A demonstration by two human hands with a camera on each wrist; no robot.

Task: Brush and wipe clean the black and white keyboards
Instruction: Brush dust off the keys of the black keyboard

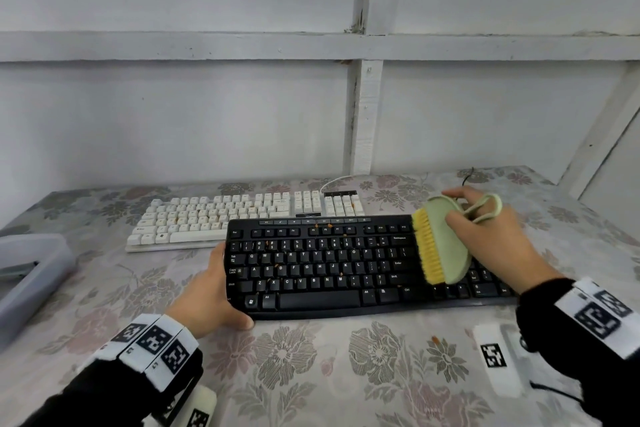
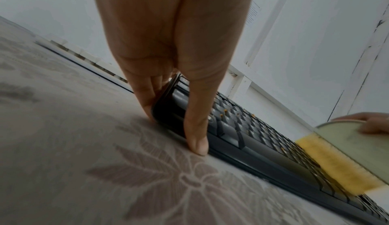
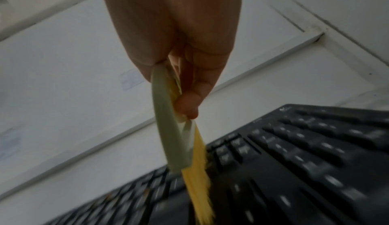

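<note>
White-painted panelled wall (image 1: 207, 107) with raised battens fills the background, its paint chipped where the battens cross. Below it, a table (image 1: 311, 364) is covered with a grey cloth printed with faded pink and grey flowers.

At the centre of the table lies a black keyboard (image 1: 332, 267), with small orange crumbs scattered among its keys. Just behind it, toward the wall and shifted left, lies a white keyboard (image 1: 214, 218), its white cable curling toward the wall; the black one's far edge overlaps the white one's near right part in the head view.

The left hand (image 1: 211, 291) grips the black keyboard's left end, thumb along the near corner and fingers (image 2: 145, 93) curled round the side edge, touching the cloth.

The right hand (image 1: 491, 243) holds a pale green brush (image 1: 446, 246) over the right part of the black keyboard. Thumb and fingers pinch its oval body, which is tilted on edge, and its yellow bristles (image 1: 427, 250) point left and down onto the keys. A green loop on the brush sticks out beyond the knuckles.

At the far left edge sits a translucent grey plastic container (image 1: 31, 274). Both wrists wear white bands with black square markers over dark sleeves.
</note>
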